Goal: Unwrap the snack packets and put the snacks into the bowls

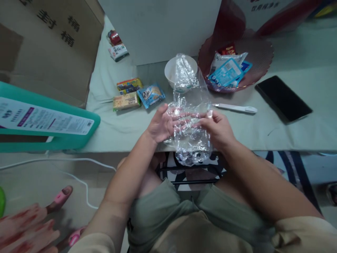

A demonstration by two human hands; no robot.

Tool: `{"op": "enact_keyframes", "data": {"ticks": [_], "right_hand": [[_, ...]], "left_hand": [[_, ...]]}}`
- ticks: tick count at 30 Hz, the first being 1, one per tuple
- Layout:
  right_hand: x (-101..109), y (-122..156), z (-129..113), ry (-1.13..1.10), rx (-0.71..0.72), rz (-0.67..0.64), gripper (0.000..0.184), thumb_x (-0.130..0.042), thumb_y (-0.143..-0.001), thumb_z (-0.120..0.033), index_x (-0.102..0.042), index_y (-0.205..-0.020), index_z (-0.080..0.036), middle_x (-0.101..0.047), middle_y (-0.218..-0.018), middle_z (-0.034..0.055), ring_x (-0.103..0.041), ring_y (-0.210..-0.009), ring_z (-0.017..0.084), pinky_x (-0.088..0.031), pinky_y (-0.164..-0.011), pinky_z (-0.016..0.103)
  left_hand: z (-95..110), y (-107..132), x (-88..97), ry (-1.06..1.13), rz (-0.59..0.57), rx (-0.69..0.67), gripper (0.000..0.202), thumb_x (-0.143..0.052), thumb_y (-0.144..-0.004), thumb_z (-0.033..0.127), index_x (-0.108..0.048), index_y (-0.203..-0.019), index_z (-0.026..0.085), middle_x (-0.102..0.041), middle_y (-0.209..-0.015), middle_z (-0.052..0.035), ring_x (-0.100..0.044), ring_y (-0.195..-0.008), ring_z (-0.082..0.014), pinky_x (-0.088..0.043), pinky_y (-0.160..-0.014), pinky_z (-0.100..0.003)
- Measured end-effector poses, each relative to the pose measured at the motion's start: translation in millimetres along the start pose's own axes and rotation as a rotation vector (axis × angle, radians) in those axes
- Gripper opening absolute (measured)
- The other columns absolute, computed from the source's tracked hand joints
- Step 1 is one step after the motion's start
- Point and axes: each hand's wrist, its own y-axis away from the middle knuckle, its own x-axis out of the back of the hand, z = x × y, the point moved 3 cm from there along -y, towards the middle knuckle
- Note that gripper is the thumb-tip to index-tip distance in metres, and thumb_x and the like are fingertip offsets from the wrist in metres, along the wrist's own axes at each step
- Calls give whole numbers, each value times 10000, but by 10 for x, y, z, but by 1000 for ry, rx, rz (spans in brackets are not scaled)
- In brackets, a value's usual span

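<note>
Right now I have the clear plastic bag (192,136) stretched between my two hands, its right side pinched between the thumb and fingers of my right hand (220,128). My left hand (163,124) is spread, palm showing, its fingers overlapped by the film; inside or behind, I cannot tell. The bag's far end overlaps the white bowl (170,72) in my view; its near end reaches past the cloth-covered table's (126,135) edge.

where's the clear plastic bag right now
In the head view, the plastic bag is near the middle, between the left hand and right hand, its upper part overlapping the white bowl in the picture.
</note>
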Motion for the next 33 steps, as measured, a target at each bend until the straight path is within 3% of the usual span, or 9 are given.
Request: {"op": "enact_keyframes", "data": {"ticks": [5,11,15,17,20,24,26,30,33], "right_hand": [[-20,-37,56,66,4,15,370,-771,-661,-332,-429,-773,-248,-716,-895,15,-681,-810,173,-545,-735,345],[70,-33,45,113,104,68,434,-759,-725,-300,-439,-1017,-272,-725,-861,4,-704,-728,175,-552,-731,365],[79,2,35,116,167,7,887,-795,-789,-361,-275,-1507,-320,-759,-949,23,-739,-774,204,-592,-766,394],[109,11,-12,84,245,-13,935,-776,-830,-452,-231,-1583,-351,-760,-974,24,-755,-859,220,-610,-803,402],[136,15,-69,109,297,-104,690,-747,-861,-472,-482,-1482,-329,-768,-923,15,-758,-872,208,-625,-830,397],[168,13,-96,243,334,-75,208,-675,-889,-327,-756,-1047,-219,-776,-872,36,-759,-827,188,-629,-841,388],[182,7,-103,284,383,-36,245,-658,-872,-271,-762,-1084,-208,-784,-925,43,-758,-859,190,-625,-859,392],[198,-21,-105,423,507,-14,439,-677,-825,-214,-715,-1262,-227,-764,-936,30,-723,-843,185,-603,-816,386],[212,-40,-116,594,611,101,200,-674,-837,-218,-785,-1000,-254,-674,-848,21,-659,-780,177,-571,-732,369]], "left_hand": [[133,-49,259,-327,251,-385,774,-888,-681,419,-398,-1271,313,-763,-971,-11,-768,-760,-192,-591,-629,-279],[36,-55,272,-454,160,-448,788,-832,-764,461,-348,-1374,336,-776,-934,-30,-766,-715,-197,-587,-619,-288],[28,0,132,-597,194,-599,621,-788,-798,275,-430,-1304,307,-756,-881,7,-726,-677,-138,-586,-651,-264],[54,38,79,-627,175,-660,475,-723,-831,219,-482,-1233,294,-751,-866,25,-713,-664,-116,-590,-665,-258],[100,99,34,-700,123,-718,318,-666,-855,180,-575,-1148,263,-761,-888,15,-717,-685,-109,-592,-674,-258],[146,138,52,-885,210,-761,120,-594,-903,173,-703,-950,192,-755,-857,-25,-711,-742,-114,-564,-678,-255],[151,122,74,-938,222,-766,148,-644,-877,196,-716,-1005,175,-757,-913,-39,-706,-793,-124,-566,-702,-257],[127,52,111,-1114,135,-805,518,-723,-823,184,-620,-1331,185,-720,-950,-22,-671,-806,-124,-565,-723,-255],[119,28,138,-1331,217,-929,276,-639,-893,137,-726,-1148,199,-653,-876,-19,-629,-773,-124,-544,-737,-286]]}}
